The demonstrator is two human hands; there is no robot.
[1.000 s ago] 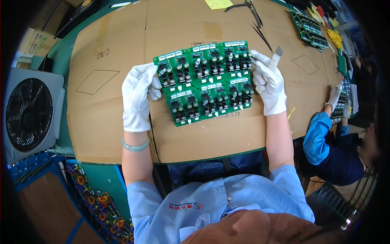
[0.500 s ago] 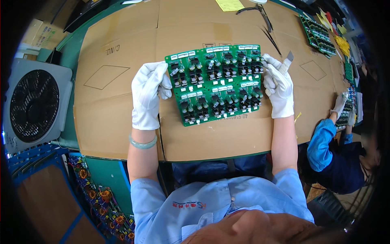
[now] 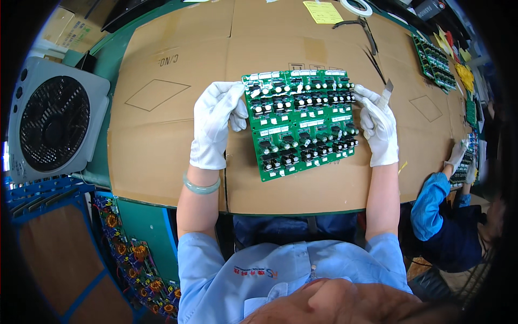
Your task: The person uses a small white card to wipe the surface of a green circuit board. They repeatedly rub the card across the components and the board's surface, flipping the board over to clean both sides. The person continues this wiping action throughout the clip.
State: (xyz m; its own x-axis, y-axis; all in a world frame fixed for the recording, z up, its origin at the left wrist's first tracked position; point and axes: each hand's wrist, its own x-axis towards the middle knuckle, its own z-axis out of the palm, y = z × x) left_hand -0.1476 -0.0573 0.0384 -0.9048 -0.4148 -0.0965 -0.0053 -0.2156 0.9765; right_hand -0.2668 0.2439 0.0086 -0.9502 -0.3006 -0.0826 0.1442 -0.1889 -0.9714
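Note:
A green circuit board [image 3: 302,121], crowded with black and silver components and white connectors, is held up above the cardboard, slightly tilted. My left hand [image 3: 216,121], in a white glove, pinches the board's upper left edge. At its upper right corner, my gloved right hand [image 3: 377,127] is closed on the edge. That same hand also keeps a short flat-bladed knife [image 3: 386,96] tucked between its fingers, with the blade pointing up and away. Its wrapped handle is partly hidden by the glove.
Cardboard [image 3: 162,129] covers the table. Black tweezers [image 3: 373,62], pliers [image 3: 367,32], a yellow paper [image 3: 322,12] and a tape roll [image 3: 356,6] lie at the back. Left stands a box fan [image 3: 54,124]; more boards [image 3: 434,62] are at the right, where a co-worker's gloved hand [image 3: 457,153] works.
The board has tipped, so its face shows from a different angle, and sits a little lower in view. Both hands still hold it. The whole view has shifted slightly.

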